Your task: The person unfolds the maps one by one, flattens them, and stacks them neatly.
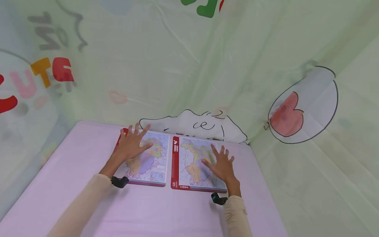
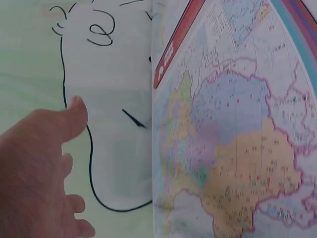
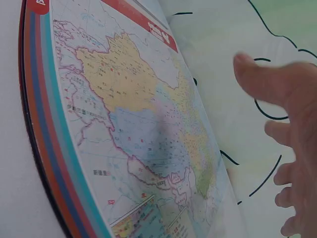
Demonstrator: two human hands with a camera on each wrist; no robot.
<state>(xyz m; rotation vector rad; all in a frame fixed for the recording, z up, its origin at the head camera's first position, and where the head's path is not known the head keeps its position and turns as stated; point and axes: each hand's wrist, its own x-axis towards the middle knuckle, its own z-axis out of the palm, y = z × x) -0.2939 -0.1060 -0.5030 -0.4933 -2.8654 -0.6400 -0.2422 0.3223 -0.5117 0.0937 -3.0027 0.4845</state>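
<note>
One left map (image 1: 158, 158) and one right map (image 1: 189, 164) are lying side by side on the table (image 1: 148, 210), their long axes seemingly running front to back. Each is sitting nearest its own-side hand: the left hand (image 1: 130, 146), fingers spread and empty, is hovering with its map below and rightward — the right hand (image 1: 222, 167), likewise spread and holding nothing, is hovering with its map below and leftward.

Two hands (image 1: 130, 147) (image 1: 222, 167), two map boards (image 1: 148, 161) (image 1: 189, 161), one table (image 1: 154, 210), two wrist devices (image 1: 119, 182) (image 1: 219, 199), probably cameras.
</note>
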